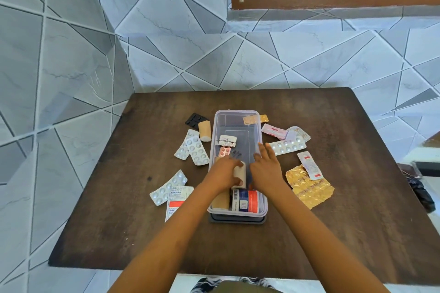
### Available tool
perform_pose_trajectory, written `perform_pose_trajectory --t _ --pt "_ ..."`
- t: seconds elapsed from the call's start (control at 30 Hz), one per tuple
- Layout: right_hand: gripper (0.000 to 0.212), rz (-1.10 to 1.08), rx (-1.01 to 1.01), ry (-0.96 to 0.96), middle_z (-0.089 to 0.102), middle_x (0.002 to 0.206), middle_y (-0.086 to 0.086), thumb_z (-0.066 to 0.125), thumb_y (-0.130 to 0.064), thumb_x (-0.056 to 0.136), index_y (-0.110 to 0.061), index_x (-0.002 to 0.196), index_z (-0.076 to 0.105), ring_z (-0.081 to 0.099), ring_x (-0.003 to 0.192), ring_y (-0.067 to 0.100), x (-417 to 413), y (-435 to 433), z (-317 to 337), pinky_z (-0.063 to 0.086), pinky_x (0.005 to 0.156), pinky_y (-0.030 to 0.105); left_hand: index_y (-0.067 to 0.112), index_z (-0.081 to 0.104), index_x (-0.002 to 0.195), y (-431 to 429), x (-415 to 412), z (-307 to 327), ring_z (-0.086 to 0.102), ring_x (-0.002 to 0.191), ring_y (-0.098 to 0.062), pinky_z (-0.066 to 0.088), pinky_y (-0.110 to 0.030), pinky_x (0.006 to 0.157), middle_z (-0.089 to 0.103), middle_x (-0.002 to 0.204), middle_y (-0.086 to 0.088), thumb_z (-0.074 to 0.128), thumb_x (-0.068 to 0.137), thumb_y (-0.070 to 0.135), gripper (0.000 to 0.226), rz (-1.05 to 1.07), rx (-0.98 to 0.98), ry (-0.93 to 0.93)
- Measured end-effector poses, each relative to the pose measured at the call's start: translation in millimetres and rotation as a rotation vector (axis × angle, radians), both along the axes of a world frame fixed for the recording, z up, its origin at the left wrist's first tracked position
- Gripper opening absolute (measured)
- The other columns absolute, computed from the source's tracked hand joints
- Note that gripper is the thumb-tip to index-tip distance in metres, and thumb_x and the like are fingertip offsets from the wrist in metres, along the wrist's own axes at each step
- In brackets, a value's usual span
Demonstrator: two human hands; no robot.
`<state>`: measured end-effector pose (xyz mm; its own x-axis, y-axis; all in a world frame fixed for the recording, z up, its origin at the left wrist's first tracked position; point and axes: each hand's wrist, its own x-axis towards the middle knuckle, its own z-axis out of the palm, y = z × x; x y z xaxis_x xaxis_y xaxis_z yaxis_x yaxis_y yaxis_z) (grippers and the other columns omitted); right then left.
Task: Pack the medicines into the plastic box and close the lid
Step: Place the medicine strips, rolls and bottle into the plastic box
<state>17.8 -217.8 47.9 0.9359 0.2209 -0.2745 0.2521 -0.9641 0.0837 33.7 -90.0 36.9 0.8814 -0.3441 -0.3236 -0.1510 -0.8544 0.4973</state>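
The left hand (225, 171) has its fingers curled around a beige bandage roll (239, 172) and holds it over the near half of the clear plastic box (212, 140). The box stands in the middle of the table (333, 233), on top of its own dark lid (237, 219). The right hand (266, 166) is beside it with the fingers straight and spread over the right wall of the box; whether it touches the wall, I cannot tell. Inside the box there are a jar (247, 200) with a red and blue label, a second roll (220, 200) and some small strips. Many medicines are not packed yet: silver blister strips (194, 148) on the left, a gold foil strip (309, 188) on the right, and others around. I see three risks. The near end is crowded, so the roll may sit too high and hinder the lid. The light box may slide on the lid if a hand pushes its wall. Because the lid is under the box, lifting the full box to free it may spill the strips.
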Motion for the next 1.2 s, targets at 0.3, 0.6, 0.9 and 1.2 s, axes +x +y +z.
perform_pose_trajectory --t 0.3,0.6,0.9,1.2 --pt "0.04 0.103 0.168 -0.024 0.053 0.139 0.008 0.039 -0.031 0.094 -0.013 0.125 0.056 0.012 0.146 0.024 -27.0 -15.0 -19.1 -0.004 0.119 0.039 0.012 0.06 0.122 14.2 -7.0 -1.3 0.053 0.117 -0.026 0.045 -0.035 0.099 0.057 0.127 -0.011 0.06 0.083 0.005 0.04 0.001 -0.016 -0.07" --pt "0.041 0.099 0.033 0.007 0.05 0.14 0.009 0.038 -0.033 0.093 -0.012 0.123 0.057 0.012 0.145 0.028 -24.6 -5.3 -9.1 -0.001 0.119 0.046 0.015 0.065 0.117 33.8 -14.7 24.1 0.059 0.112 -0.024 0.048 -0.032 0.094 0.061 0.127 -0.008 0.052 0.088 0.005 0.033 0.086 -0.021 -0.073" --pt "0.039 0.199 0.559 -0.025 0.055 0.132 0.007 0.046 -0.024 0.092 -0.013 0.13 0.049 0.051 0.118 0.025 -41.9 82.1 14.1 0.043 0.096 0.035 0.019 0.046 0.131 135.0 -52.5 -3.3 0.054 0.121 -0.027 0.049 -0.041 0.098 0.05 0.138 -0.008 0.07 0.079 0.038 0.06 0.459 0.37 0.128" --pt "0.095 0.187 0.099 0.182 0.031 0.146 0.023 0.066 -0.042 0.078 0.003 0.143 0.013 0.036 0.132 0.034 -39.4 156.6 -38.2 0.033 0.108 0.041 0.011 0.056 0.117 165.3 -53.4 -40.4 0.057 0.111 -0.032 0.049 -0.04 0.09 0.054 0.129 -0.017 0.055 0.088 0.026 0.033 0.536 0.195 -0.022"
